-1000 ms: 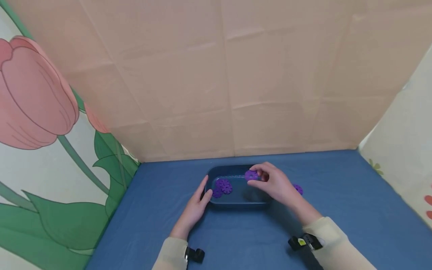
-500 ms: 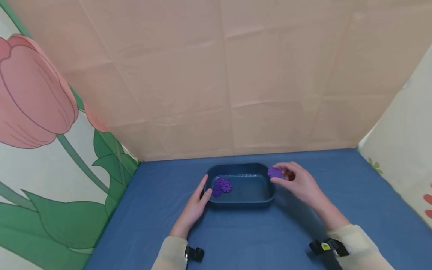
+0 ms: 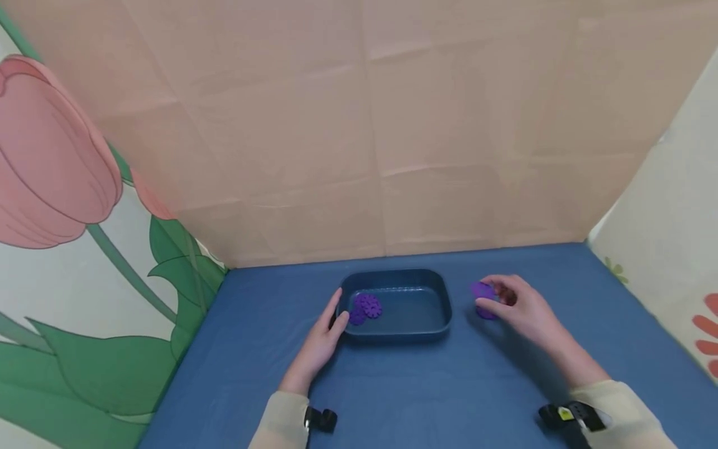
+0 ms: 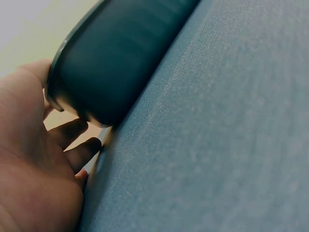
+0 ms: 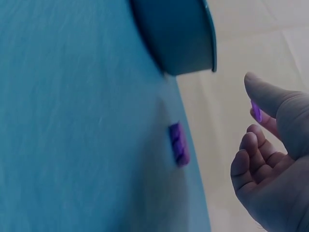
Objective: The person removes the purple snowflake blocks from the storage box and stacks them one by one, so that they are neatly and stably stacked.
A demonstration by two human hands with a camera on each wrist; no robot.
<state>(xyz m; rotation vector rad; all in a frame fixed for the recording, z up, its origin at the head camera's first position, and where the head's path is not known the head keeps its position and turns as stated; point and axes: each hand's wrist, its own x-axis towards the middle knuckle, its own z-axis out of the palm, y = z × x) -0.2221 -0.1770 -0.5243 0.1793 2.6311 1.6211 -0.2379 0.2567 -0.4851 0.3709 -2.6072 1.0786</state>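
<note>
My left hand [image 3: 316,349] holds the left end of a dark blue rectangular tray [image 3: 412,338], thumb at the rim and fingers along the outer wall. In the left wrist view the tray's end [image 4: 106,63] rests on the cloth. Inside, at the left, lie several purple notched plastic discs [image 3: 368,305]. Right of the tray, my right hand [image 3: 527,312] pinches one purple disc [image 3: 480,289] between thumb and index finger. Beneath it, more purple [image 3: 487,314] shows on the table; the right wrist view reveals a short stack [image 5: 179,145] there, apart from the held disc [image 5: 256,111].
A blue cloth [image 3: 392,393] covers the table. Behind it stands a beige creased backdrop [image 3: 370,137]. Tulip-patterned panels [image 3: 56,280] stand at the left, with a pale panel [image 3: 673,237] at the right.
My right hand has carried the purple disc from above the tray rightward, past its rim, to above the stack on the table. My left hand keeps its hold on the tray.
</note>
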